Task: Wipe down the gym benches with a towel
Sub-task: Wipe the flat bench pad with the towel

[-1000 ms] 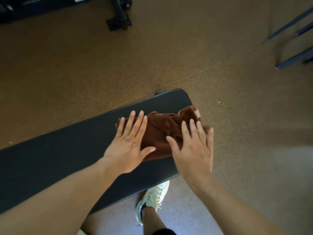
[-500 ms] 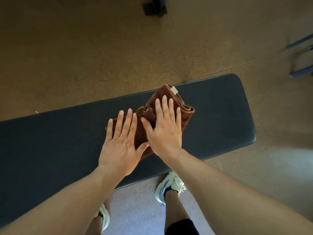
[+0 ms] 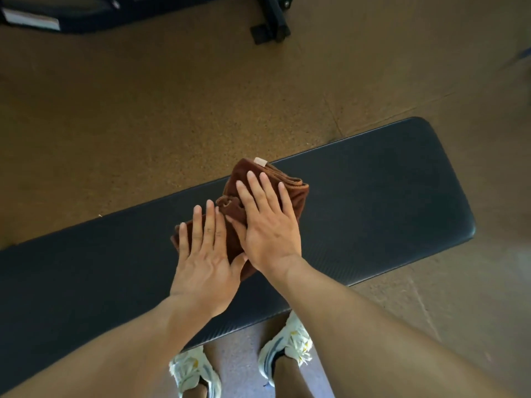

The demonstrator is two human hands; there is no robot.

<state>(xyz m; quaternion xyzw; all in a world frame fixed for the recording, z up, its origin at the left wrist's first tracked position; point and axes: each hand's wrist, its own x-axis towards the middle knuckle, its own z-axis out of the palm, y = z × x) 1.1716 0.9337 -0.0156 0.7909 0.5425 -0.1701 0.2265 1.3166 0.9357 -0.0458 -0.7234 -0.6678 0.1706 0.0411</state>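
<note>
1. Head view: we press both flat palms, left hand (image 3: pixel 201 265) and right hand (image 3: pixel 268 225), on the brown towel (image 3: pixel 298 196) mid-surface (image 3: pixel 388 202).
2. Neither grip closes (fingers straight); wiping is underway.
3. Next, we judge, slide toward the unwiped stretch.

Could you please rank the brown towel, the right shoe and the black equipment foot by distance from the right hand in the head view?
1. brown towel, directly under the right hand.
2. right shoe, below, on the floor.
3. black equipment foot, top of frame.
</note>
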